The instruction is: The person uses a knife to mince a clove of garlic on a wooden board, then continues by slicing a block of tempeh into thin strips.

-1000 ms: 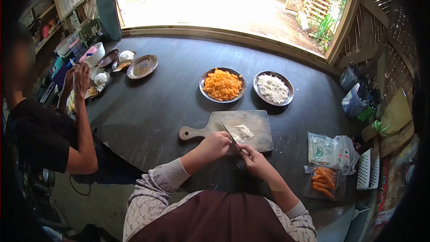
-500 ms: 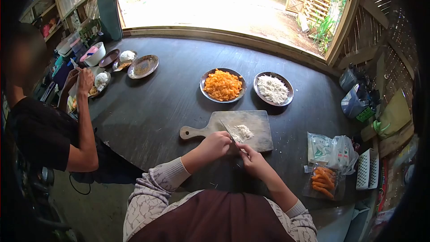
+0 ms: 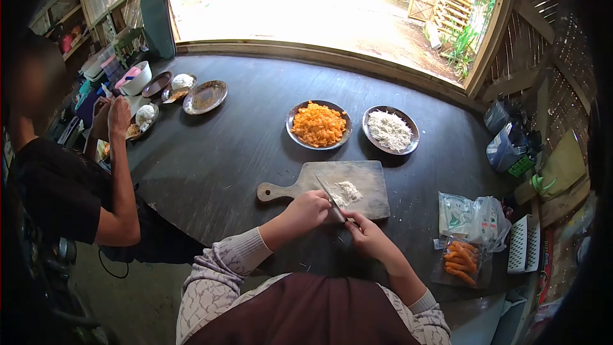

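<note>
Two heaped plates [image 3: 295, 138] lie behind the cutting board [image 3: 373, 195]

Daylight is pouring through the window [image 3: 306, 52], bleaching the ground [image 3: 300, 9] outside. Fisheye distortion is bending the scene toward blackened edges.

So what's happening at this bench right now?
The person's right hand grips a knife over a wooden cutting board; the left hand is at the blade, though whether it holds anything is unclear. A small pile of pale shreds lies on the board. Beyond it sit a plate of orange bits and a plate of white shreds. At left, a co-worker has both hands raised near some dishes.
</note>
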Demonstrator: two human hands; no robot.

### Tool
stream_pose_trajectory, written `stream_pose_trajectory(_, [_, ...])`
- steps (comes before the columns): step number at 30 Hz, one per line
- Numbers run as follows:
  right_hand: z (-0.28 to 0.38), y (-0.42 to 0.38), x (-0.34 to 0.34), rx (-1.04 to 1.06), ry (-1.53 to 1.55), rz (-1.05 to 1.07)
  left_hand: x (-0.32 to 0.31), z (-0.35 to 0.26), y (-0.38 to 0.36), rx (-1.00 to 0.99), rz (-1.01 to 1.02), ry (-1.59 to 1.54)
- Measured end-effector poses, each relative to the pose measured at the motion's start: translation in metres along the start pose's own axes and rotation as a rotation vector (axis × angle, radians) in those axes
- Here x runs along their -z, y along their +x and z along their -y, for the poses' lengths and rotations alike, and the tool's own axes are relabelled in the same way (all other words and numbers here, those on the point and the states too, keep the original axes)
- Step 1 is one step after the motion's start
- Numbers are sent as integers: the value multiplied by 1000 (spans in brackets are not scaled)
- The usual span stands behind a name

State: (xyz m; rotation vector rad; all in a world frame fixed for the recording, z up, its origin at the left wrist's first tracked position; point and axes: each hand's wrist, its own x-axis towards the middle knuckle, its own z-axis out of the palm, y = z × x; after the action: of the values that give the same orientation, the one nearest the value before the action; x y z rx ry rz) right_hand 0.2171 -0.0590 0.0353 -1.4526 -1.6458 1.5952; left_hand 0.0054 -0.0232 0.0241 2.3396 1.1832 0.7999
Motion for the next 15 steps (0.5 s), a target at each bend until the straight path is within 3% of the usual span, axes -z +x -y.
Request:
stream_pose_trajectory(4, [3, 3, -4, 61, -122, -72, 3, 1, 2, -20, 49, 13])
stream_pose_trajectory(9, [2, -2, -1, 15, 52, 22, 2, 1, 0, -3, 12, 0])
stream_pose_trajectory(15, [4, -3, 0, 13, -8, 35, 2, 0, 0, 15, 19, -23])
